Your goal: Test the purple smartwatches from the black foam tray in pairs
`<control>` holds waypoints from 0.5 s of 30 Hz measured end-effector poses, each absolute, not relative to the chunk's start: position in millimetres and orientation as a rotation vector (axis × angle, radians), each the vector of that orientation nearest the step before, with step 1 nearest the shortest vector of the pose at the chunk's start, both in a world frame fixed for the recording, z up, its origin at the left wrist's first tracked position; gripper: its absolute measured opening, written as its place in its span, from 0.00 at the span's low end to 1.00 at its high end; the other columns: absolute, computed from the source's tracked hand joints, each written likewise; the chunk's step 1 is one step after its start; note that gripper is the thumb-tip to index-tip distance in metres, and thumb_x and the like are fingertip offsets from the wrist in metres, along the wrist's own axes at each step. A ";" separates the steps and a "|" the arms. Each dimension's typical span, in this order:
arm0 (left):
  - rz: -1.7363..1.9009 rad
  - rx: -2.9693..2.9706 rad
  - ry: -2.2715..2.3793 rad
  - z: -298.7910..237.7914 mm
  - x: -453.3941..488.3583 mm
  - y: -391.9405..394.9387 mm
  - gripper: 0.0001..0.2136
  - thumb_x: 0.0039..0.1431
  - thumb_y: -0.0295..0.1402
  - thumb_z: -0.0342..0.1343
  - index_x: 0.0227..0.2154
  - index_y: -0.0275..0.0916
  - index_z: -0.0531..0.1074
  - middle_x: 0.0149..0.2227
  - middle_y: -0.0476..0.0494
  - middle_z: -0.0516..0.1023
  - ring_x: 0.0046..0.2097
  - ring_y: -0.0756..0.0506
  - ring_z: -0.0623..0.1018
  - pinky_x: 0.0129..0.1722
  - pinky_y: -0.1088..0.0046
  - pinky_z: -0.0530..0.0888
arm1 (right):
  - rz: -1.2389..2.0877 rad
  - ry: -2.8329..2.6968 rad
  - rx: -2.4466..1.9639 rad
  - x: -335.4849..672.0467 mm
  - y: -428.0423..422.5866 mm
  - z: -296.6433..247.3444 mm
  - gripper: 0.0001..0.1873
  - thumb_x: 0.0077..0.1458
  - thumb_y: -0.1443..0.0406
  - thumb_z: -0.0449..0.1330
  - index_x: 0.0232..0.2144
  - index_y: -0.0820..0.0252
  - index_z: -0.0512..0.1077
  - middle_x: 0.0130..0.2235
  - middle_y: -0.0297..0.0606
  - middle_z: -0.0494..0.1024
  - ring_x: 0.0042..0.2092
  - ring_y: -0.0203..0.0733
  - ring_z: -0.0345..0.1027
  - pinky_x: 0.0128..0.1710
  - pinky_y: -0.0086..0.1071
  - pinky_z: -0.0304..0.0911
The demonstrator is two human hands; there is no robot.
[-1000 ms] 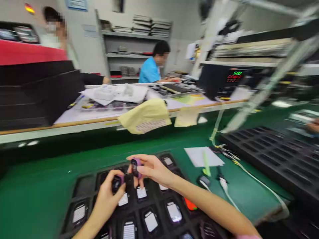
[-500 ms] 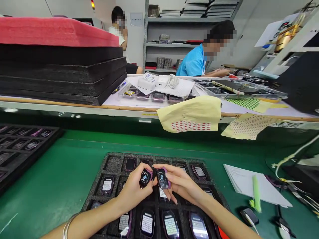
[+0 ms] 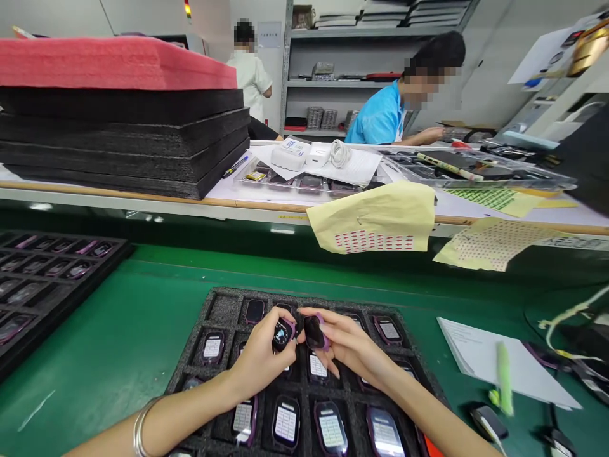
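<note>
My left hand (image 3: 259, 358) is closed round a small purple-edged watch body (image 3: 282, 333) whose screen shows a lit picture. My right hand (image 3: 345, 346) pinches a second purple watch body (image 3: 314, 332) with a dark screen. Both are held side by side just above a black foam tray (image 3: 223, 304) on the green belt. The tray's pockets hold several more watch bodies with lit screens (image 3: 286, 423). A silver bangle sits on my left wrist.
Another black tray (image 3: 47, 270) with watch bodies lies at the left. White paper with a green pen (image 3: 502, 374) and cables lie at the right. Behind, a bench carries stacked black foam with a red sheet (image 3: 118, 63), yellow label sheets (image 3: 375, 219), and two people work beyond.
The view swung from the right to face the tray squarely. Both hands stayed over the tray with a watch body each; the right one's screen has gone dark.
</note>
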State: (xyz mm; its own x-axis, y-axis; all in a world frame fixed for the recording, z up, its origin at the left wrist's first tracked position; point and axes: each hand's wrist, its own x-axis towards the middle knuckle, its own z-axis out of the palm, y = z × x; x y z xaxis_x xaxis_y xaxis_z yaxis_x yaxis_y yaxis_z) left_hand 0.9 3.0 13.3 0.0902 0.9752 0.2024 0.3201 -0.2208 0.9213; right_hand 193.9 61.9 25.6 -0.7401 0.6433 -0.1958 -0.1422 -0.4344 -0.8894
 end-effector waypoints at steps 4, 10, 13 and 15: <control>1.143 1.642 1.284 12.1 0.4 4.3 0.12 0.51 0.23 0.50 0.39 0.40 0.64 0.37 0.47 0.70 0.40 0.46 0.71 0.42 0.71 0.66 | 2.187 -1.295 -0.708 193.3 61.2 25.2 0.25 0.57 0.58 0.61 0.54 0.61 0.66 0.37 0.45 0.73 0.25 0.35 0.65 0.19 0.26 0.62; 1.106 1.657 1.278 14.7 -0.2 3.7 0.10 0.51 0.23 0.50 0.37 0.40 0.63 0.35 0.49 0.70 0.38 0.47 0.70 0.40 0.72 0.65 | 2.138 -1.338 -0.734 193.2 59.3 27.7 0.25 0.56 0.58 0.63 0.53 0.62 0.67 0.37 0.45 0.74 0.24 0.34 0.65 0.20 0.26 0.63; 1.064 1.671 1.277 15.2 -0.4 3.7 0.09 0.50 0.23 0.51 0.35 0.40 0.63 0.33 0.50 0.69 0.36 0.47 0.70 0.38 0.73 0.65 | 2.104 -1.373 -0.752 193.8 58.2 28.6 0.25 0.55 0.58 0.63 0.53 0.62 0.67 0.37 0.46 0.75 0.24 0.33 0.65 0.21 0.27 0.65; 1.076 1.655 1.284 14.8 -0.4 3.8 0.09 0.51 0.23 0.50 0.35 0.40 0.62 0.34 0.49 0.69 0.37 0.47 0.70 0.39 0.73 0.65 | 2.115 -1.400 -0.742 193.8 57.2 29.0 0.25 0.56 0.59 0.63 0.54 0.61 0.67 0.38 0.46 0.75 0.25 0.34 0.66 0.22 0.27 0.65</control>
State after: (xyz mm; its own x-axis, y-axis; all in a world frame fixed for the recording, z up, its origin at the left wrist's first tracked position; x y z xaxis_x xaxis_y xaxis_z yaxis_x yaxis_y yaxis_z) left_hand -0.4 3.8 14.8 0.1367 0.9774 0.1615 0.3300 -0.1986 0.9229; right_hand 193.8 57.2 29.0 -0.7299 0.6625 -0.1681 -0.1040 -0.3508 -0.9307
